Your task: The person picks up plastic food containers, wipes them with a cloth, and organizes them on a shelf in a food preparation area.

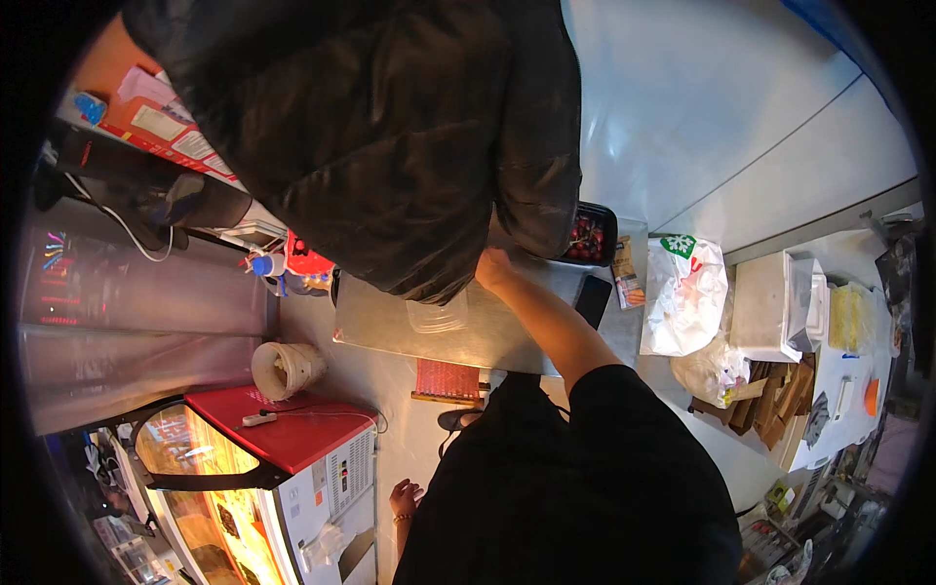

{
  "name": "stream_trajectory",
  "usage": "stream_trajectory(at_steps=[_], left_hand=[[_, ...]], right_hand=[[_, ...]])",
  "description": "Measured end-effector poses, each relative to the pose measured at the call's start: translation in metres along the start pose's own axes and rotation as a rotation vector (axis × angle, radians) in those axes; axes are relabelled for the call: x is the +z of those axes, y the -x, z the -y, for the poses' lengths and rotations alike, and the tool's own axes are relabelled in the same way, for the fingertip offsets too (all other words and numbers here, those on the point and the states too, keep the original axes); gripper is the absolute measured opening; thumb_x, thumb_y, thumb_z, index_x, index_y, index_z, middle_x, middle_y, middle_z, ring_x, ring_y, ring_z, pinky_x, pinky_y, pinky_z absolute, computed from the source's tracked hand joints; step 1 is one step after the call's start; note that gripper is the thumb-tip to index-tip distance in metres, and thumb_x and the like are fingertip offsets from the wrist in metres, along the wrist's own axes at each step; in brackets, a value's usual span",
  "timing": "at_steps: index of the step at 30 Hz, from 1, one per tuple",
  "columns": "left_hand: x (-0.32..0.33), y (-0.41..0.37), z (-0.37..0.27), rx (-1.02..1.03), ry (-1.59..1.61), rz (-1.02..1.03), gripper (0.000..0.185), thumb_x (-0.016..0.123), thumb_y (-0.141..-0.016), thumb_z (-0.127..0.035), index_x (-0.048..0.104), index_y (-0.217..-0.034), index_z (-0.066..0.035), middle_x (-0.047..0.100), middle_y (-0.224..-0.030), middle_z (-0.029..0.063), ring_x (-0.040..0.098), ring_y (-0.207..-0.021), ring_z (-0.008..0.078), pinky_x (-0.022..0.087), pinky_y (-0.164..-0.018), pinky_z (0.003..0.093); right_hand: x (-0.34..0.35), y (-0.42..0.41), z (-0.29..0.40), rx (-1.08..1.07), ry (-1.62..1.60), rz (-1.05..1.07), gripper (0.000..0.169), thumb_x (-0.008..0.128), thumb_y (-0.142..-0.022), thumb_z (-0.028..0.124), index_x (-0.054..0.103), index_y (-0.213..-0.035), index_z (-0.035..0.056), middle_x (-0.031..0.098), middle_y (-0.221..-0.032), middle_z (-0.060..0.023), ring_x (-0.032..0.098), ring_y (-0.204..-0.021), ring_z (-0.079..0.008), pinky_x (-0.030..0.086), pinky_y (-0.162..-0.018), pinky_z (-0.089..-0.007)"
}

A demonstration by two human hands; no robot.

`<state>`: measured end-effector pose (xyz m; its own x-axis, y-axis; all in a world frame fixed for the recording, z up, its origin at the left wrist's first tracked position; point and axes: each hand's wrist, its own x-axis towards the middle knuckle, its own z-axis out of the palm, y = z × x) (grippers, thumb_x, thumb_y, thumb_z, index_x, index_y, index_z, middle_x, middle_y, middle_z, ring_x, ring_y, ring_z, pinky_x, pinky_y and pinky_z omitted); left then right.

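My right arm reaches forward over a metal table (504,322). My right hand (494,268) is at the edge of a co-worker's black jacket (365,146), its fingers mostly hidden. Down at my left side hangs my left hand (406,497), a beaded bracelet at its wrist, fingers loosely curled and apart, holding nothing. A black tray of cherries (591,234) lies partly behind the jacket sleeve. Near it on the table are a black phone (593,301) and a small brown packet (627,274). Clear plastic containers (437,316) sit by the jacket's lower edge.
A co-worker's body covers the upper middle. Left stand a white bucket (289,369) and a lit display warmer with a red top (285,431). A red woven stool (447,380) is under the table edge. On the right are a white plastic bag (684,296) and flattened cardboard (775,402).
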<state>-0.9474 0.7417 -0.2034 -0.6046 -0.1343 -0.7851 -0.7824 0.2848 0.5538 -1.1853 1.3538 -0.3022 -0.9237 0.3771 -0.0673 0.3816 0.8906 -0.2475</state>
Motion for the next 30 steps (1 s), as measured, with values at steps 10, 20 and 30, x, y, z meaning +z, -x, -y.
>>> stream_trajectory(at_steps=[10,20,30], left_hand=[[0.026,0.02,0.05,-0.029,0.065,-0.176,0.031,0.063,-0.085,-0.01,0.063,-0.115,-0.001,0.07,-0.091,0.0136,0.069,-0.074,0.0196,0.056,-0.06,0.0307],[0.004,0.039,0.08,0.034,0.133,-0.425,0.03,0.065,-0.084,-0.016,0.067,-0.112,-0.003,0.073,-0.087,0.0123,0.072,-0.074,0.0166,0.058,-0.065,0.0298],[-0.046,0.011,0.238,-0.283,0.722,-0.686,0.021,0.066,-0.081,-0.016,0.069,-0.1,-0.008,0.07,-0.075,0.0109,0.067,-0.061,0.02,0.055,-0.059,0.0337]], right_hand=[[-0.057,0.166,0.036,0.159,-1.23,0.001,0.011,0.059,-0.088,0.0,0.065,-0.097,0.0021,0.054,-0.075,0.0036,0.051,-0.065,-0.0119,0.042,-0.059,-0.0264],[-0.083,0.265,0.169,-0.427,-0.628,0.025,0.026,0.053,-0.094,0.01,0.059,-0.071,-0.0013,0.059,-0.063,-0.0136,0.058,-0.059,-0.024,0.047,-0.058,-0.0369],[-0.015,0.214,0.312,-0.24,-0.956,0.71,0.02,0.041,-0.085,-0.001,0.061,-0.086,0.0032,0.066,-0.074,-0.014,0.061,-0.056,-0.02,0.051,-0.046,-0.0311]])
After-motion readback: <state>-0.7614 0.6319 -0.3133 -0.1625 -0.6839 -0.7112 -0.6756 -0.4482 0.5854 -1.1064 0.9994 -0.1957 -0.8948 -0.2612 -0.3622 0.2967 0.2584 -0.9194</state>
